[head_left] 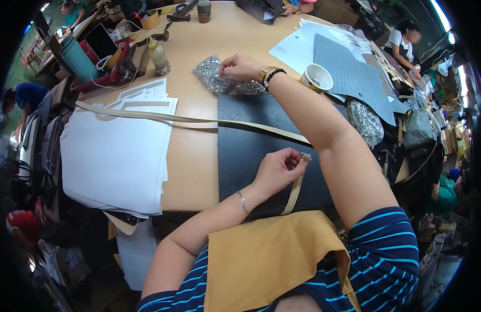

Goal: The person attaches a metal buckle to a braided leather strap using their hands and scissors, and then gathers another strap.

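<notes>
My left hand [278, 170] is closed on the near end of a long tan woven strap [199, 120], next to its small metal buckle [305, 156]. The strap runs from the left side of the table across a black mat [251, 151] and folds down toward my lap. My right hand [240, 66] reaches far across the table and pinches into a clear plastic bag of small shiny metal parts [212, 75]. A watch and a dark bead bracelet sit on that wrist.
A stack of white paper sheets [115, 151] lies at left. A paper cup [317, 78], grey patterned sheet [349, 73], glue bottle [158, 54], teal flask [76, 57] and phone [101, 40] stand further back. A tan apron [266, 260] covers my lap. Other people work around the table.
</notes>
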Demonstrator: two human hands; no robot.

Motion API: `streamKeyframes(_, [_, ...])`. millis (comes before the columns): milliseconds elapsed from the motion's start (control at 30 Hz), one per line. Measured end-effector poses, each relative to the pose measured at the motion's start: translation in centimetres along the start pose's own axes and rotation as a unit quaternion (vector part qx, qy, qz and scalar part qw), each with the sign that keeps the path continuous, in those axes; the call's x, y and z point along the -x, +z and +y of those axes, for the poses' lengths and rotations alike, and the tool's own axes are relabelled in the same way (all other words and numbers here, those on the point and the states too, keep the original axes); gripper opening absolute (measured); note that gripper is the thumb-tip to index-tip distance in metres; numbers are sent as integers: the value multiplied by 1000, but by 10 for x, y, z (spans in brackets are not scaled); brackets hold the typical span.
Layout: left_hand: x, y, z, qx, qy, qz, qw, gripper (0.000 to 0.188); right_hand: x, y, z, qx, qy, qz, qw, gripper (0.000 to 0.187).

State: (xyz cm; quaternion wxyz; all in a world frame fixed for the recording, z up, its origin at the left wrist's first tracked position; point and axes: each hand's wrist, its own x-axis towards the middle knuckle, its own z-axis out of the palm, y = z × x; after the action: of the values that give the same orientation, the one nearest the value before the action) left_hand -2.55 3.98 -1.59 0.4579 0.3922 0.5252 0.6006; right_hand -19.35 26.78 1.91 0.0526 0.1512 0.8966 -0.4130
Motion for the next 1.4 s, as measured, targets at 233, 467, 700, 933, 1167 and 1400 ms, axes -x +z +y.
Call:
streamKeyframes(233, [1, -2, 4, -15, -11, -6, 1000, 16, 5, 7, -7, 147, -110, 35, 982, 23])
streamKeyframes(467, [1, -2, 1, -15, -4, -6, 1000, 16, -1, 29, -10, 123, -133, 142, 973, 24])
streamKeyframes(700, [1, 1, 3, -17, 1, -10, 1000, 18, -24, 42, -5, -174, -84, 99, 976, 29])
streamKeyframes(933, [3, 0, 7, -48, 11, -6, 999, 21, -15, 44, -19, -76, -40, 80, 993, 38])
streamKeyframes(1167, [3, -2, 0, -46, 17, 12, 999, 22, 3, 41, -35, 122, -79, 138, 980, 30])
streamKeyframes(1400, [2, 0, 7, -47, 15, -11, 999, 17, 26, -14, 5, 62, -115, 195, 972, 32])
